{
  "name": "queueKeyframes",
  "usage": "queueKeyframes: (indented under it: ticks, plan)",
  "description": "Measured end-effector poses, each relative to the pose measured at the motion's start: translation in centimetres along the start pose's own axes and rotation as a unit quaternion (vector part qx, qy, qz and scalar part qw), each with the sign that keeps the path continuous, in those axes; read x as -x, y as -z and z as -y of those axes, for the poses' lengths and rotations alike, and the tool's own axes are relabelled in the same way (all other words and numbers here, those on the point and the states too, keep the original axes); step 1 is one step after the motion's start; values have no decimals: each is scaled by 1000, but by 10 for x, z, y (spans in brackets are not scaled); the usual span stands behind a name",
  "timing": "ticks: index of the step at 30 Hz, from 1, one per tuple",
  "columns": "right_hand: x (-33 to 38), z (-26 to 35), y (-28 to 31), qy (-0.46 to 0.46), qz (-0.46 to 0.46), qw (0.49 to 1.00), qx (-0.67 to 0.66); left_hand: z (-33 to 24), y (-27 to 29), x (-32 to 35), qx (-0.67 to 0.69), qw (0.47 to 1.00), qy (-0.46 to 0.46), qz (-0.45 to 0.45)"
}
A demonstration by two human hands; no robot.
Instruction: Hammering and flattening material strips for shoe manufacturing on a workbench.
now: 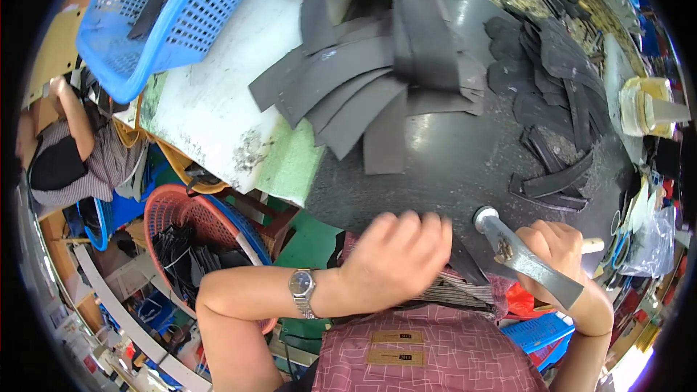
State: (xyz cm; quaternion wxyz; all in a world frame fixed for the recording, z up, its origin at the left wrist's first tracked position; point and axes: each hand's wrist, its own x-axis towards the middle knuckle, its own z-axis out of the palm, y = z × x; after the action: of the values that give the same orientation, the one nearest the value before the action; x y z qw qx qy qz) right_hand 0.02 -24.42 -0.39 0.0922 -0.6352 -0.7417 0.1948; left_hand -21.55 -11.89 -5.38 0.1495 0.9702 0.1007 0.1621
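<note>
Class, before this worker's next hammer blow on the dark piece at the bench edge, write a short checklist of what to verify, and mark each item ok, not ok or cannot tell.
1. Right hand has a firm grip on the hammer: ok, fist wrapped round the handle.
2. Left hand pins the dark piece: ok, hand lies over it.
3. Left fingers are away from the hammer head: cannot tell, they sit close beside it.
4. Dark worktop in front of the hands is free of strips: ok.
5. Piece lies flat: cannot tell, the hand hides it.
</note>
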Motion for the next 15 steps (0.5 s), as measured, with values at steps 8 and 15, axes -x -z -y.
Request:
queueKeyframes:
  ticks: [8,15]
  plan:
    - [48,12,-21,-42,-41,995,-80,-11,-8,-33,452,872,188,28]
    - [100,21,-4,-2,51,991,-125,-45,-56,-108,387,888,-135,211]
